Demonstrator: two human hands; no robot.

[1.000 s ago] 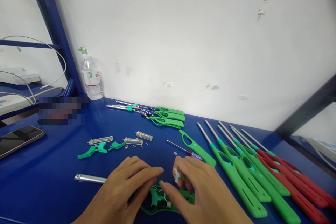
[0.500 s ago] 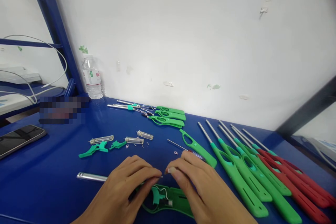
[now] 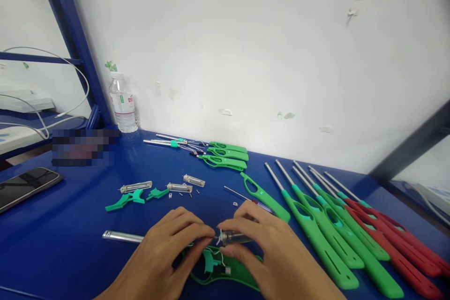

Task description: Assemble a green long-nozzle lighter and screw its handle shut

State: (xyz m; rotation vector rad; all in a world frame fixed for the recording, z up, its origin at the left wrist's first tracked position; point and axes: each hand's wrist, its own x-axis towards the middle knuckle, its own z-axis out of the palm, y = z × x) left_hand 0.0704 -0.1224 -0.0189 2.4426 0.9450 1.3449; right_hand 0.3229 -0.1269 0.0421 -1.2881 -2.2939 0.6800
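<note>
My right hand (image 3: 263,248) grips a clear fuel tank (image 3: 234,237) between thumb and fingers, its white-tipped end facing left. My left hand (image 3: 172,248) pinches something thin at the tank's tip, too small to make out. Both hands are above an open green lighter shell (image 3: 242,272), which holds a teal trigger piece (image 3: 210,262), a white wire and a small black part. A silver tube (image 3: 123,236) reaches out leftward from behind my left hand.
Clear tanks (image 3: 180,188), teal pieces (image 3: 128,200) and tiny screws lie beyond my hands. A screwdriver (image 3: 246,199), a green half shell (image 3: 269,199), several green lighters (image 3: 316,229) and red lighters (image 3: 393,243) lie rightward. Bottle (image 3: 123,105) and phone (image 3: 28,186) are left.
The clear tank now shows in my right hand, where the fingers covered it before. The right fingers have spread around it; my left hand has barely moved.
</note>
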